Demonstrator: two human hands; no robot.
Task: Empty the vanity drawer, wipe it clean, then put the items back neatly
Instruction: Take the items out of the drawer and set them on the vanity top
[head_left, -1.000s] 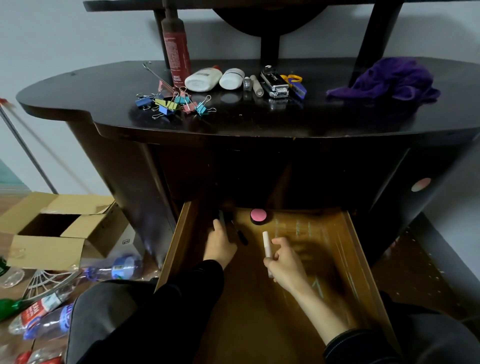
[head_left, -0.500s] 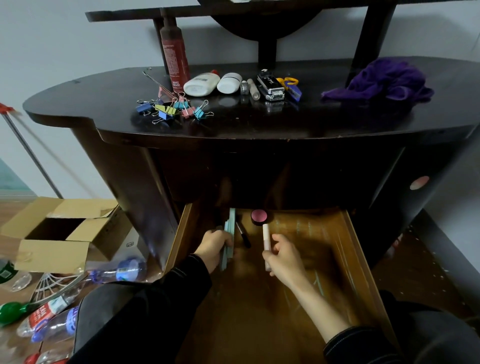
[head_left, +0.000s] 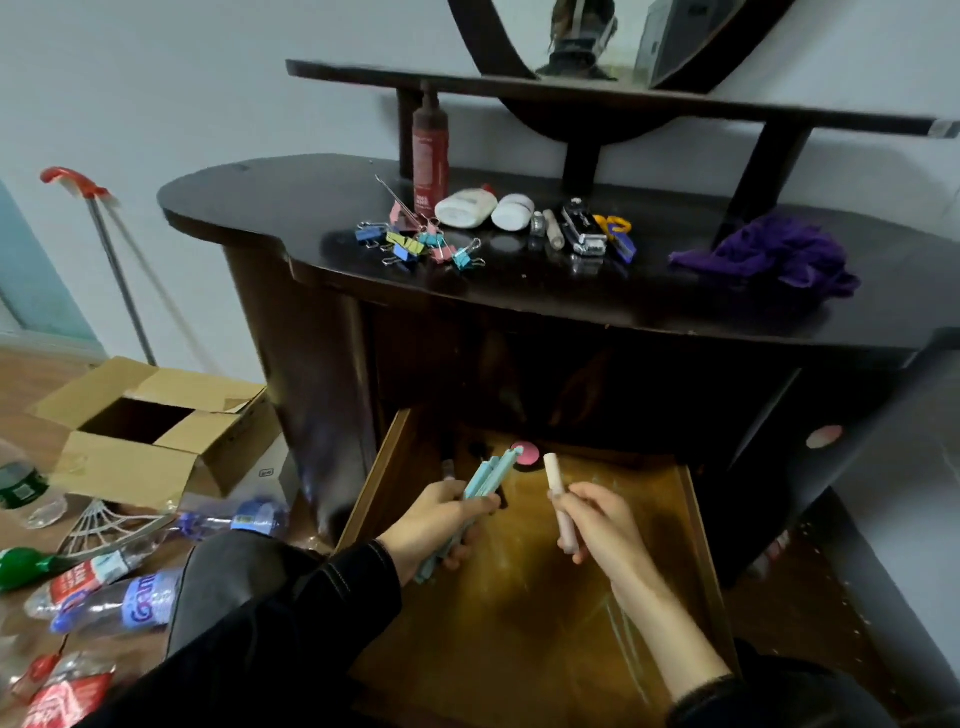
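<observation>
We are looking down into an open wooden drawer (head_left: 519, 649) pulled out beneath a dark vanity top (head_left: 291, 208), against a pale wall. In our left hand (head_left: 436, 525) a bundle of slim teal sticks (head_left: 493, 473) is lying with its long axis slanting up and to the right, the far ends pointing toward the back of the drawer. In our right hand (head_left: 602, 525) a pale pink tube (head_left: 558, 499) is standing nearly upright, its top tilting slightly left and away from us. A round pink compact (head_left: 524, 454) is sitting at the back of the drawer, just beyond both tips.

On the vanity top, coloured binder clips (head_left: 421, 247), a tall red bottle (head_left: 430, 150), a white bottle (head_left: 465, 208) on its side and a crumpled purple cloth (head_left: 769, 254) are resting. An open cardboard box (head_left: 145, 431) and several plastic bottles (head_left: 119, 608) are lying on the wooden floor to the left.

Our left fingers are curling around the lower half of the teal sticks, whose near ends are poking out below the palm. Our right fingers and thumb are pinching the tube's lower half, leaving its top free above them. Both hands are hovering over the drawer floor, a little apart.
</observation>
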